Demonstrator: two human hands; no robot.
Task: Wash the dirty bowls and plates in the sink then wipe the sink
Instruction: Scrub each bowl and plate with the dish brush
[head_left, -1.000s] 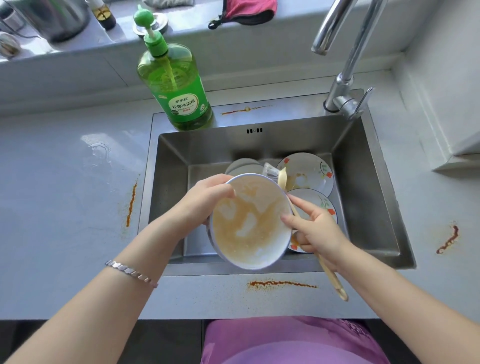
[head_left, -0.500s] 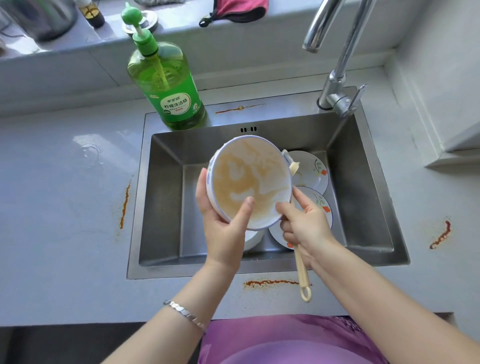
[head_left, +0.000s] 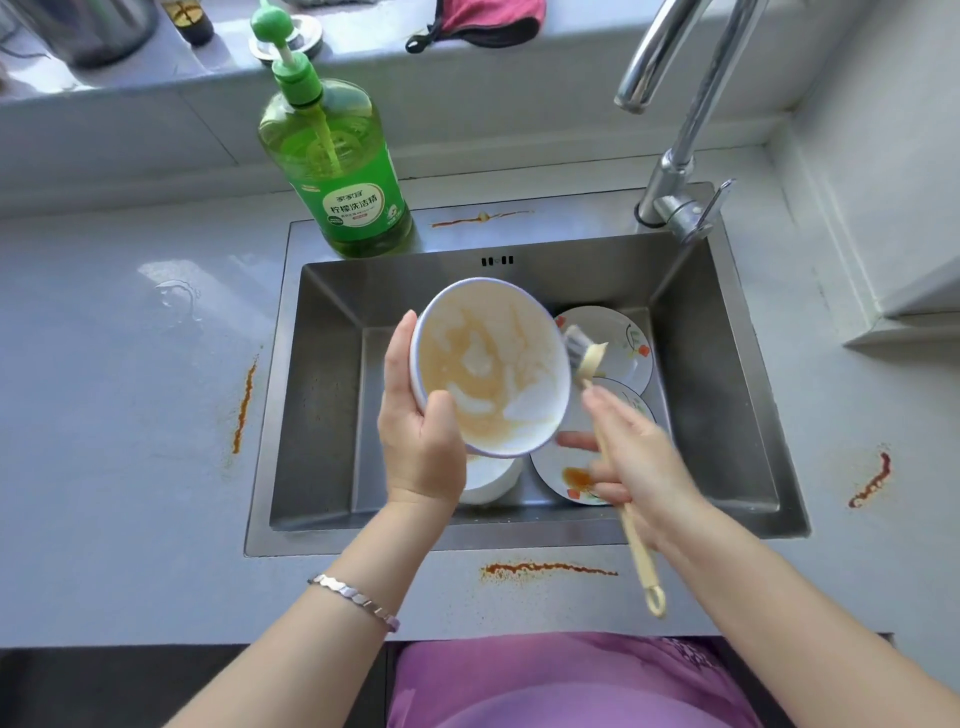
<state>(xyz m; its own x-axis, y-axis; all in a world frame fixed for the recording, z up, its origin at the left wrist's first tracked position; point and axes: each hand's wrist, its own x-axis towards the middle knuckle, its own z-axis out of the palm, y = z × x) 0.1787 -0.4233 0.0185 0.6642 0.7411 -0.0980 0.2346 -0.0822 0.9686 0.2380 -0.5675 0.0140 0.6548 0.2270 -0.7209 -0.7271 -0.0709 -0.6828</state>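
We look down into a steel sink (head_left: 322, 415) at the centre of the frame. Our left hand (head_left: 421, 447) holds a white bowl (head_left: 491, 374) above the sink, tilted toward us, with the thumb curled over its near rim and the fingers behind it. The inside of the bowl is smeared with brownish residue. Our right hand (head_left: 639, 467), slightly blurred, grips the pale handle of a dish brush (head_left: 584, 353); its bristle head sits just beside the bowl's right rim.

On the sink floor to the right lie two patterned plates, one farther back (head_left: 623, 338) and one nearer (head_left: 561, 478) with an orange stain. A second white bowl (head_left: 488, 478) rests under the held one.

A green dish soap bottle (head_left: 337, 171) stands at the sink's upper left edge, and a faucet (head_left: 680, 156) at the upper right. Orange streaks (head_left: 545, 569) mark the grey counter (head_left: 130, 415).
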